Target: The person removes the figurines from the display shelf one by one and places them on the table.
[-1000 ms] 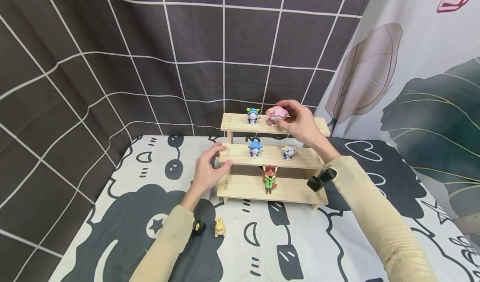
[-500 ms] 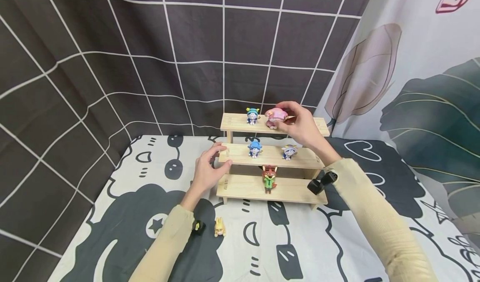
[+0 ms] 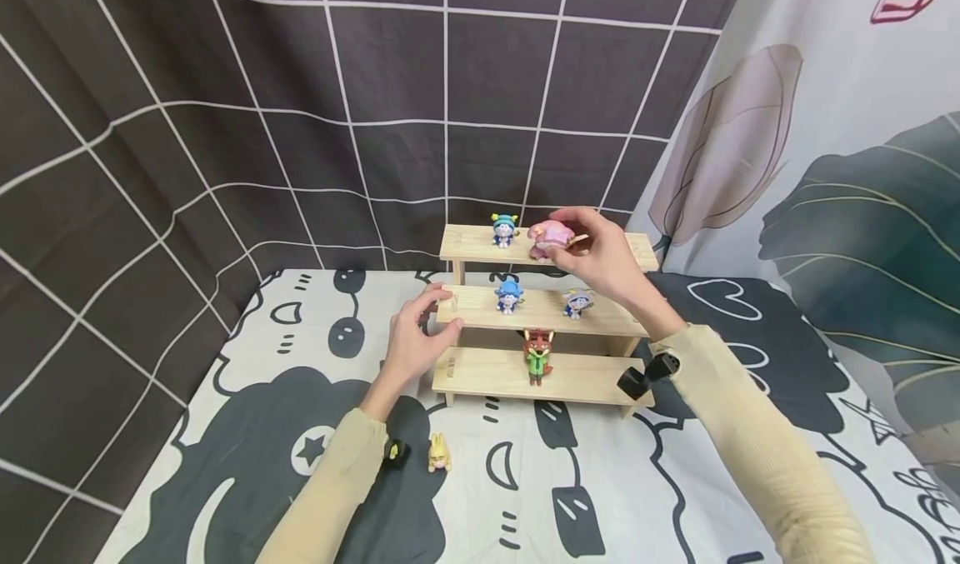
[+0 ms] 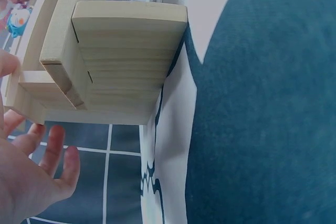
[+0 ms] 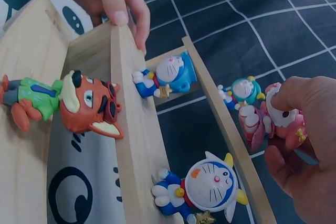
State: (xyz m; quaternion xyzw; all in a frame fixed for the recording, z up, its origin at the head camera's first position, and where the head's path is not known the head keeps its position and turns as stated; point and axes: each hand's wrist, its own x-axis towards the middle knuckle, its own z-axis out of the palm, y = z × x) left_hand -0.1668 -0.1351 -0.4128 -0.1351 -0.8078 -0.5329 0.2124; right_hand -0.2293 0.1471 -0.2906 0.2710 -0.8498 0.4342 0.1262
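My right hand (image 3: 607, 256) pinches a pink figurine (image 3: 550, 237) between thumb and fingers, at the top board of a three-tier wooden display shelf (image 3: 592, 381). In the right wrist view the pink figurine (image 5: 286, 119) has a white face and its lower part is close to the top board. My left hand (image 3: 412, 339) grips the left end of the middle board, its thumb (image 5: 119, 17) on the front edge. A Doraemon figurine in a teal hat (image 3: 504, 231) stands left of the pink one. Two more Doraemon figurines, one blue-hatted (image 3: 508, 297) and one white-hatted (image 3: 577, 303), stand on the middle board.
A fox figurine (image 3: 537, 360) in a green shirt stands on the lowest board. On the black-and-white patterned cloth (image 3: 502, 431) a yellow rabbit-eared figurine (image 3: 438, 454) lies in front of the shelf, left of centre. A dark grid curtain (image 3: 397, 156) hangs behind.
My right hand and the pink figurine have shifted slightly down and left over the top board. The left hand keeps its place on the shelf.
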